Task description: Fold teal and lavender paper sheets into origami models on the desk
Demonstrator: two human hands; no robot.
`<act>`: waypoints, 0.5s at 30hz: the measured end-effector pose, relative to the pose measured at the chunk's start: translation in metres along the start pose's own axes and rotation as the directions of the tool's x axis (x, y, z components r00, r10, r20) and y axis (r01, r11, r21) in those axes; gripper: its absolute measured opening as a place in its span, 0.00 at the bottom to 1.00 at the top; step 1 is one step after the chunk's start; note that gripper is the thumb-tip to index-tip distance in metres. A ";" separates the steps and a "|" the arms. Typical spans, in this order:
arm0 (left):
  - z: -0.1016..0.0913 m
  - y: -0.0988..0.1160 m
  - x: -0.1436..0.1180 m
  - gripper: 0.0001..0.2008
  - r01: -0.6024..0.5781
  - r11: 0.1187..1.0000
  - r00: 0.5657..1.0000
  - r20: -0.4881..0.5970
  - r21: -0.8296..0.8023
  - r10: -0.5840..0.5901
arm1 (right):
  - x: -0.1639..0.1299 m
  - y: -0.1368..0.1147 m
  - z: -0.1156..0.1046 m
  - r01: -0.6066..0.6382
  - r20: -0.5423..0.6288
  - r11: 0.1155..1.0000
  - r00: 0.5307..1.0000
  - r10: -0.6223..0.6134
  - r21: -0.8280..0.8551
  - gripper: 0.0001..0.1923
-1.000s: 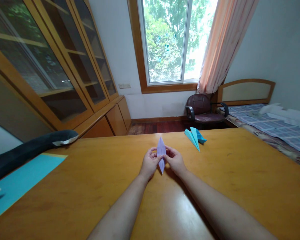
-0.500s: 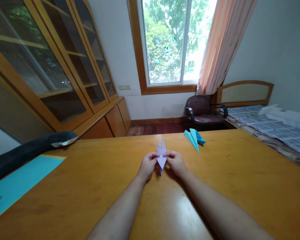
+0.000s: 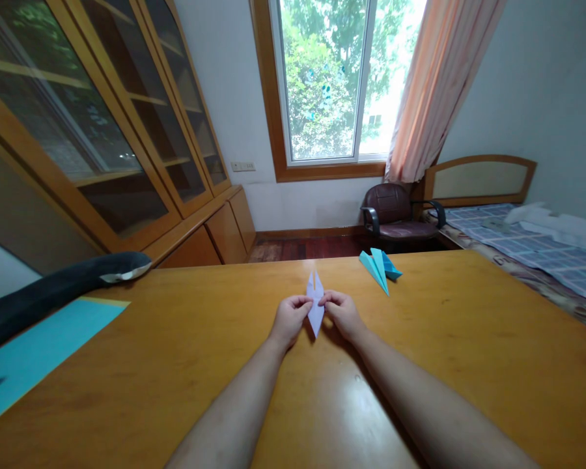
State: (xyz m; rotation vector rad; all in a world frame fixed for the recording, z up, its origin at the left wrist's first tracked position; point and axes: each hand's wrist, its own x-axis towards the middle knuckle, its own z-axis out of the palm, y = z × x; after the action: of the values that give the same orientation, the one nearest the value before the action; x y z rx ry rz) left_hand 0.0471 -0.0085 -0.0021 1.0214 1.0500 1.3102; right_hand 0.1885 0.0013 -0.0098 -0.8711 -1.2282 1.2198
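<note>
Lilac pointed folded-paper shape (image 3: 316,318): being held over yellow-brown wooden desk (image 3: 176,352), split tips (image 3: 310,285) pointing away
Left hand (image 3: 289,320), right hand (image 3: 342,316): pinching opposite side edges
Fold care: best keeping tips even, pressing gently

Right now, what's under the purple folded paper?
Wooden tabletop shows around the purple folded paper, which the left hand and right hand hold. Directly beneath can't be seen: paper and fingers cover it.
</note>
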 end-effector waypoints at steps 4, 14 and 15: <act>0.001 0.000 0.000 0.06 -0.038 0.998 0.999 0.005 0.047 0.038 | 0.001 -0.001 0.003 -0.062 -0.053 0.994 0.996 0.066 0.086 0.08; 0.001 -0.005 0.001 0.06 -0.088 0.993 0.996 0.025 0.082 0.087 | 0.001 -0.002 0.006 -0.170 -0.025 0.976 0.984 0.175 0.133 0.14; 0.001 -0.006 0.001 0.06 -0.091 0.992 0.996 0.025 0.091 0.089 | 0.002 -0.002 0.006 -0.170 -0.025 0.978 0.984 0.174 0.123 0.14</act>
State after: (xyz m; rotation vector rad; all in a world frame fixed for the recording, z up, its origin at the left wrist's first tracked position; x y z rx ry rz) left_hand 0.0494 -0.0072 -0.0073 1.1612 1.0668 1.3303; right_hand 0.1827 0.0017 -0.0063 -0.9198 -1.0564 1.3962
